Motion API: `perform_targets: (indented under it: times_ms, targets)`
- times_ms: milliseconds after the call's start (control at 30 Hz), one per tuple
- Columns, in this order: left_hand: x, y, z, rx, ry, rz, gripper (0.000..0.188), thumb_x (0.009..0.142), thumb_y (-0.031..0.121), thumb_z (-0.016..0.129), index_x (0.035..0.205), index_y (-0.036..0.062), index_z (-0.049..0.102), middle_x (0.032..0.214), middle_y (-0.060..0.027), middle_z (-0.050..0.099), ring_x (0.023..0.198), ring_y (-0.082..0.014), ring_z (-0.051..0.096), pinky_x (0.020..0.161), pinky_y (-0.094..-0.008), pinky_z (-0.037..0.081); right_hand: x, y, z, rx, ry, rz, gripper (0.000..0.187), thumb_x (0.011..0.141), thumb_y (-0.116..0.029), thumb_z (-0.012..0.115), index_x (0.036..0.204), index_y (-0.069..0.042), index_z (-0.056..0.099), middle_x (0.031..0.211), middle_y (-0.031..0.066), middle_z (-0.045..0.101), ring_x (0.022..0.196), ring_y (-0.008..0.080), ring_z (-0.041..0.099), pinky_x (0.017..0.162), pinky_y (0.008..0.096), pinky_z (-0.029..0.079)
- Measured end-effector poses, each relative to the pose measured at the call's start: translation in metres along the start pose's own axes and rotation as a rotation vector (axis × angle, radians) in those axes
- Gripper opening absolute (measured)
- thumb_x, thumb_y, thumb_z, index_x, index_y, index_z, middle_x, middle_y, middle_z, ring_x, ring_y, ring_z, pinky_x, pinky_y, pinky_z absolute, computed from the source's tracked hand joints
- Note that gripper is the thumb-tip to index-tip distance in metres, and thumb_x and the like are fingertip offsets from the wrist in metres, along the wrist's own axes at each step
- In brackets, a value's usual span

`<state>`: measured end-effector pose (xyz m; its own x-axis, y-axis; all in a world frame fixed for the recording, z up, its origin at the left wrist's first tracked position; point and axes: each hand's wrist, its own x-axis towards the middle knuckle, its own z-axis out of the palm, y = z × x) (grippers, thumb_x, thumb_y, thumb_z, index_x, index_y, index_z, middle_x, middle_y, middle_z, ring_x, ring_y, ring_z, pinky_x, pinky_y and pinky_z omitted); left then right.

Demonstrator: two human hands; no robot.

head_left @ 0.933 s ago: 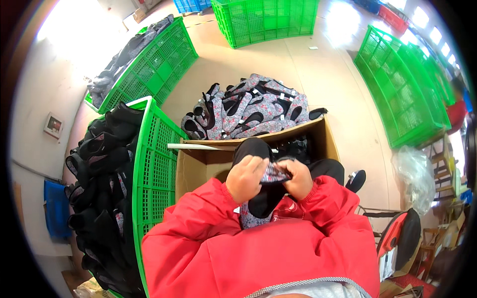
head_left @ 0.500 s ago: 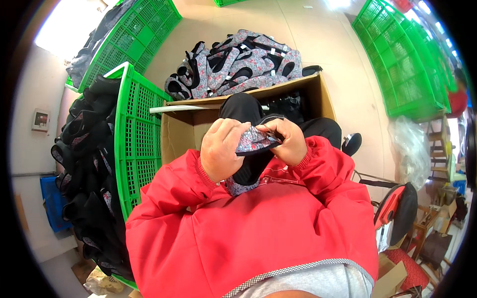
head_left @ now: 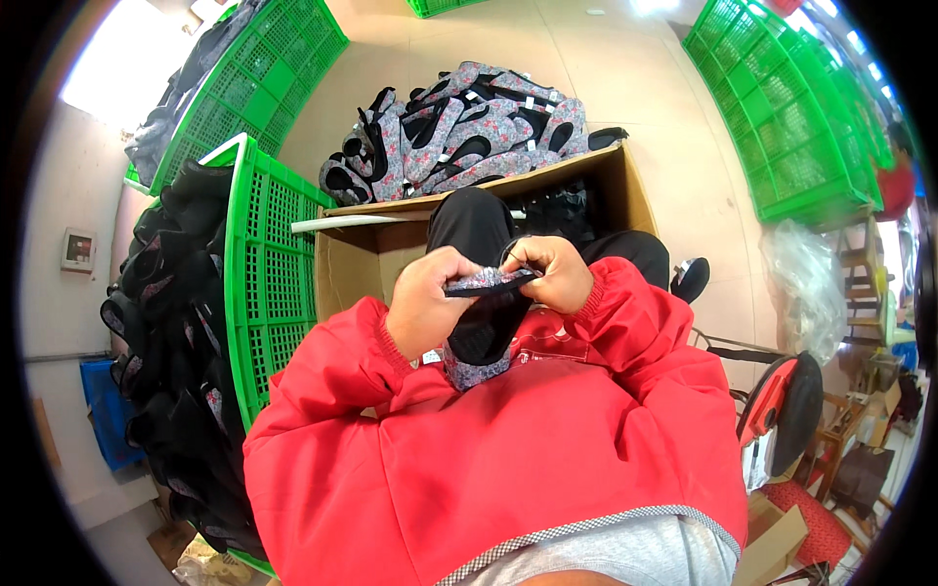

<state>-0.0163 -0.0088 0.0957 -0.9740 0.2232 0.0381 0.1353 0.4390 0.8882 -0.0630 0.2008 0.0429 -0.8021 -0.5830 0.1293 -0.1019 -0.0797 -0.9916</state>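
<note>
A floral grey-and-red slipper with black edging (head_left: 479,281) is stretched between my two hands above my lap. My left hand (head_left: 426,305) pinches its left end, thumb and fingers closed. My right hand (head_left: 559,273) is closed on the right end. A thin dark loop shows by the right fingertips; I cannot make out what it is. The held slipper's lower part runs down, black inside, to a rounded floral end (head_left: 477,371) against my red jacket; whether it is one piece or two is unclear.
Beyond my knees stands an open cardboard box (head_left: 635,190) with a white rod (head_left: 362,222) across its left side. Behind it lies a heap of floral slippers (head_left: 459,137). A green crate (head_left: 278,283) with black slippers (head_left: 171,293) is at left; more green crates (head_left: 782,127) stand at right.
The held slipper has tilted flatter, so less of its floral face shows. My left hand has dropped slightly and turned; the right hand has shifted a little left.
</note>
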Motion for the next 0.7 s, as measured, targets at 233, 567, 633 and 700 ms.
perform_targets:
  times_ms: [233, 567, 633, 700]
  targets:
    - [-0.003, -0.017, 0.003, -1.160, -0.417, -0.547, 0.033, 0.094, 0.016, 0.063, 0.118, -0.0055, 0.059, 0.106, -0.0104, 0.068, 0.094, -0.0162, 0.066, 0.088, -0.0301, 0.052, 0.011, 0.040, -0.005, 0.469, -0.126, 0.290, 0.016, 0.073, 0.005, 0.060, 0.087, -0.003, 0.061, 0.077, -0.0031, 0.059, 0.069, 0.0034, 0.051, 0.060, 0.0193, 0.039]
    - [-0.016, -0.024, 0.030, -1.726, -0.430, -0.544, 0.046, 0.097, 0.026, 0.058, 0.133, -0.0005, 0.049, 0.128, -0.0105, 0.059, 0.115, -0.0232, 0.058, 0.101, -0.0392, 0.045, 0.024, 0.068, 0.009, 0.842, -0.262, 0.320, 0.030, 0.091, -0.013, 0.065, 0.117, -0.002, 0.058, 0.096, 0.0070, 0.068, 0.082, 0.0136, 0.065, 0.074, 0.0257, 0.052]
    - [-0.015, -0.027, 0.035, -1.735, -0.434, -0.459, 0.050, 0.097, 0.024, 0.058, 0.138, 0.0008, 0.043, 0.137, -0.0093, 0.052, 0.125, -0.0226, 0.050, 0.105, -0.0398, 0.040, 0.030, 0.080, 0.008, 1.036, -0.379, 0.355, 0.031, 0.092, -0.013, 0.063, 0.120, -0.001, 0.056, 0.101, 0.0098, 0.068, 0.090, 0.0170, 0.066, 0.083, 0.0286, 0.053]
    - [-0.014, -0.031, 0.040, -1.697, -0.353, -0.396, 0.051, 0.097, 0.022, 0.057, 0.140, 0.0016, 0.040, 0.141, -0.0083, 0.049, 0.128, -0.0223, 0.047, 0.107, -0.0394, 0.038, 0.036, 0.089, 0.010, 1.011, -0.331, 0.381, 0.032, 0.091, -0.012, 0.063, 0.119, 0.000, 0.054, 0.103, 0.0105, 0.067, 0.091, 0.0181, 0.066, 0.082, 0.0294, 0.054]
